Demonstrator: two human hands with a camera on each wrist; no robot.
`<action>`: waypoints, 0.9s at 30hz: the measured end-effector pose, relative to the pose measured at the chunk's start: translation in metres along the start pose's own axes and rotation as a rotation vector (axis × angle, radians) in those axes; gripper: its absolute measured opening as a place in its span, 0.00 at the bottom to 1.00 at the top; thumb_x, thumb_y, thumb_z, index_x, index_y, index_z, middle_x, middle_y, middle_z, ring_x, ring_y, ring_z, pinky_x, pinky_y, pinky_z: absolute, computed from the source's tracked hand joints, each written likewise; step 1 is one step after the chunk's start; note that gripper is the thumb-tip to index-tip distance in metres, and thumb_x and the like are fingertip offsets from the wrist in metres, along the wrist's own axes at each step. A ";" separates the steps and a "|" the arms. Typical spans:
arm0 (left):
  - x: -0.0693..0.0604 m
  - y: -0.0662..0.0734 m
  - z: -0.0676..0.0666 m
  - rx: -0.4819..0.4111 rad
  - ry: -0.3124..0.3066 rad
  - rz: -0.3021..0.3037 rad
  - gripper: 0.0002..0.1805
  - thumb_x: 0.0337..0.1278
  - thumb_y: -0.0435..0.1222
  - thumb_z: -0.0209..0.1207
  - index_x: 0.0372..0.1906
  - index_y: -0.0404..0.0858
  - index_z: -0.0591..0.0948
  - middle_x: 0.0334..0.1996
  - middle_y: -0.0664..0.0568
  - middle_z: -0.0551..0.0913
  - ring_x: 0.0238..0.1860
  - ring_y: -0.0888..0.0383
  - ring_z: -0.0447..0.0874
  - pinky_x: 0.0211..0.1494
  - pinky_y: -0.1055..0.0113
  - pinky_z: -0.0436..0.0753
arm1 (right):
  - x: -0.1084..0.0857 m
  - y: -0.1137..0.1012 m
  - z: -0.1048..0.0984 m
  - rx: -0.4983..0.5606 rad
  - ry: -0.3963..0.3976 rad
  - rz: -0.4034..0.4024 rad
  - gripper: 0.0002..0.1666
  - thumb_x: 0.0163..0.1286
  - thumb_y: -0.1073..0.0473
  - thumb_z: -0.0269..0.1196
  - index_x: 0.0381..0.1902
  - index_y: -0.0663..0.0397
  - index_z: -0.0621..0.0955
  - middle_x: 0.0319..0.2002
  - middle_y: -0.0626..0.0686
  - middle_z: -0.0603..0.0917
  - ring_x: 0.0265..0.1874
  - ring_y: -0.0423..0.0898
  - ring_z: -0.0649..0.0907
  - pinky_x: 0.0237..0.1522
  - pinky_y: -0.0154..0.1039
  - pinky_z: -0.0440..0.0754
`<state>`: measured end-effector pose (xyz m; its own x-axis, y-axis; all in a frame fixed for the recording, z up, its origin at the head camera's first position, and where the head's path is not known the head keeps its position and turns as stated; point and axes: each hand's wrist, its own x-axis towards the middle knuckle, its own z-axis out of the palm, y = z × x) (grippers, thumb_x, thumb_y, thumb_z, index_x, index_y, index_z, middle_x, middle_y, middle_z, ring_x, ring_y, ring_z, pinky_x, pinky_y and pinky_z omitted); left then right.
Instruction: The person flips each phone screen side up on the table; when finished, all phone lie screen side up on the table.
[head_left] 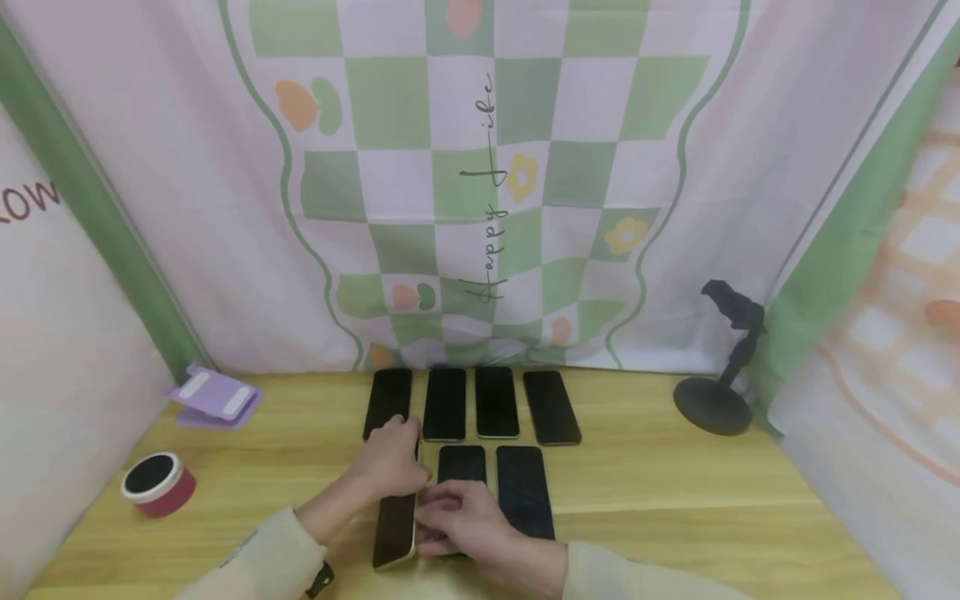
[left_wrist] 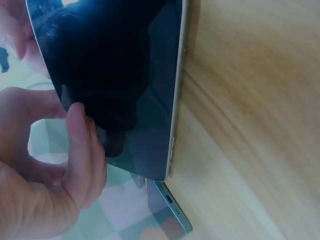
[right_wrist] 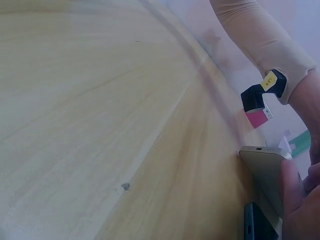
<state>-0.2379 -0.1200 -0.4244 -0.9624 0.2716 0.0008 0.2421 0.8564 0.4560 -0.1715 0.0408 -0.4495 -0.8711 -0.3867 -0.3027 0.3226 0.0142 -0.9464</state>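
A black-screened smartphone (head_left: 395,529) with a pale gold frame stands tilted on a long edge at the left of the front row. My left hand (head_left: 390,462) pinches its far end, fingers on the screen side in the left wrist view. The right hand (head_left: 472,521) holds the phone's right side, curled fingers at the edge. In the right wrist view, a finger lies against the phone's light back (right_wrist: 267,172). To the right lie a second smartphone (head_left: 462,462), partly hidden by my right hand, and a third smartphone (head_left: 525,492).
Several more smartphones lie in a back row, among them a black phone (head_left: 445,404), near the curtain (head_left: 465,183). On the left are a purple folding stand (head_left: 221,400) and a red round container (head_left: 165,492). A black stand (head_left: 720,400) is at the right.
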 end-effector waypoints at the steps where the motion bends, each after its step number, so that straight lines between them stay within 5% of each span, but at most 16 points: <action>1: 0.000 0.000 0.000 -0.001 0.006 0.001 0.20 0.39 0.32 0.68 0.43 0.32 0.80 0.37 0.42 0.79 0.30 0.48 0.77 0.28 0.59 0.79 | 0.001 0.000 0.001 -0.008 0.005 -0.003 0.20 0.73 0.66 0.63 0.59 0.72 0.78 0.41 0.59 0.91 0.32 0.40 0.88 0.40 0.38 0.92; 8: 0.000 0.000 -0.001 0.000 0.026 -0.007 0.18 0.38 0.32 0.68 0.40 0.32 0.79 0.35 0.43 0.78 0.29 0.48 0.76 0.28 0.59 0.78 | 0.009 -0.004 0.007 -0.095 0.065 -0.013 0.18 0.67 0.69 0.67 0.54 0.69 0.79 0.40 0.57 0.90 0.29 0.41 0.88 0.36 0.39 0.92; 15: -0.001 -0.004 0.000 -0.015 0.021 -0.005 0.22 0.44 0.36 0.71 0.47 0.31 0.82 0.40 0.42 0.82 0.37 0.47 0.81 0.36 0.55 0.84 | 0.012 -0.008 0.007 -0.151 0.098 -0.010 0.18 0.64 0.72 0.68 0.52 0.70 0.80 0.39 0.59 0.89 0.29 0.45 0.91 0.34 0.40 0.92; 21: -0.007 -0.013 -0.005 -0.112 -0.001 0.041 0.29 0.54 0.41 0.72 0.57 0.28 0.82 0.28 0.47 0.83 0.29 0.56 0.78 0.30 0.63 0.77 | 0.014 -0.006 0.003 -0.165 0.097 0.005 0.18 0.64 0.72 0.67 0.52 0.71 0.79 0.40 0.61 0.90 0.32 0.49 0.91 0.34 0.42 0.93; 27: -0.021 -0.031 -0.015 -0.068 -0.059 0.054 0.39 0.42 0.39 0.79 0.63 0.30 0.79 0.45 0.41 0.84 0.44 0.50 0.84 0.49 0.50 0.87 | 0.014 -0.006 0.002 -0.174 0.102 0.009 0.20 0.64 0.73 0.67 0.54 0.71 0.79 0.41 0.60 0.88 0.32 0.48 0.91 0.34 0.41 0.93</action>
<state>-0.2270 -0.1589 -0.4257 -0.9388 0.3436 -0.0249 0.2823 0.8086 0.5162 -0.1846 0.0340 -0.4480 -0.9042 -0.2908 -0.3128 0.2694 0.1799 -0.9461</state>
